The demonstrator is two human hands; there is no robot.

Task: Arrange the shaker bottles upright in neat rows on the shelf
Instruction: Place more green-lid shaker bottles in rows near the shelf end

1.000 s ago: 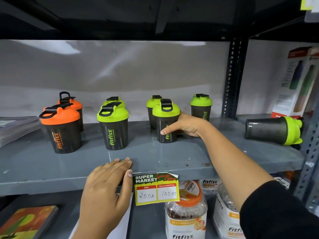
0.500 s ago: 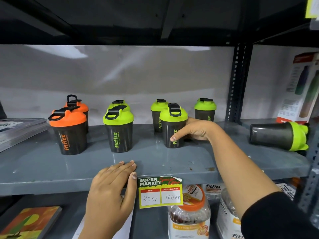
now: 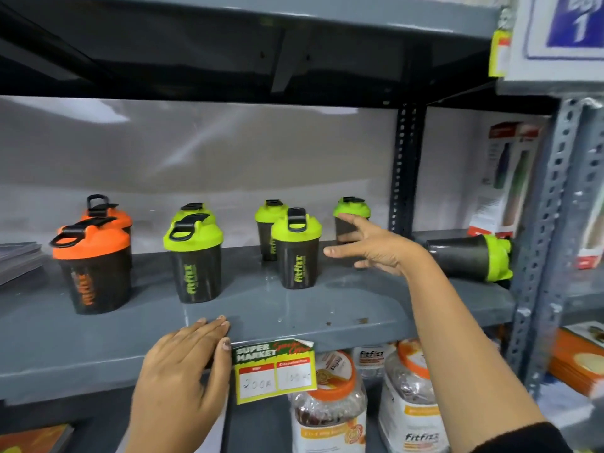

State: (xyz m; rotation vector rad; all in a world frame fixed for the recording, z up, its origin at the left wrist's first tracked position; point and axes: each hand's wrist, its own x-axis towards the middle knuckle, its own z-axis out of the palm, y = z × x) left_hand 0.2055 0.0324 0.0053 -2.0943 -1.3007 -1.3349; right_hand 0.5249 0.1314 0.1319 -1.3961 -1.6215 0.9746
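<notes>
Black shaker bottles stand upright on the grey shelf (image 3: 327, 308). Two orange-lidded ones are at the left, front (image 3: 93, 268) and back (image 3: 109, 212). Green-lidded ones stand in the middle: front left (image 3: 195, 258), back left (image 3: 195, 209), front centre (image 3: 296, 248), back centre (image 3: 269, 228) and back right (image 3: 351, 209). Another green-lidded shaker (image 3: 470, 261) lies on its side at the shelf's right end. My right hand (image 3: 369, 245) hovers open with fingers spread, just right of the front centre shaker and in front of the back right one. My left hand (image 3: 183, 371) rests flat on the shelf's front edge.
A price tag (image 3: 274, 371) hangs from the shelf edge. Jars with orange lids (image 3: 330, 407) sit on the shelf below. A perforated upright post (image 3: 403, 168) stands at the back right, boxed goods (image 3: 503, 178) beyond it. Flat packets (image 3: 18, 259) lie at the far left.
My right hand has let go of the front centre green shaker, opened its fingers and moved a little to the right. The view has shifted upward. My left hand stays put.
</notes>
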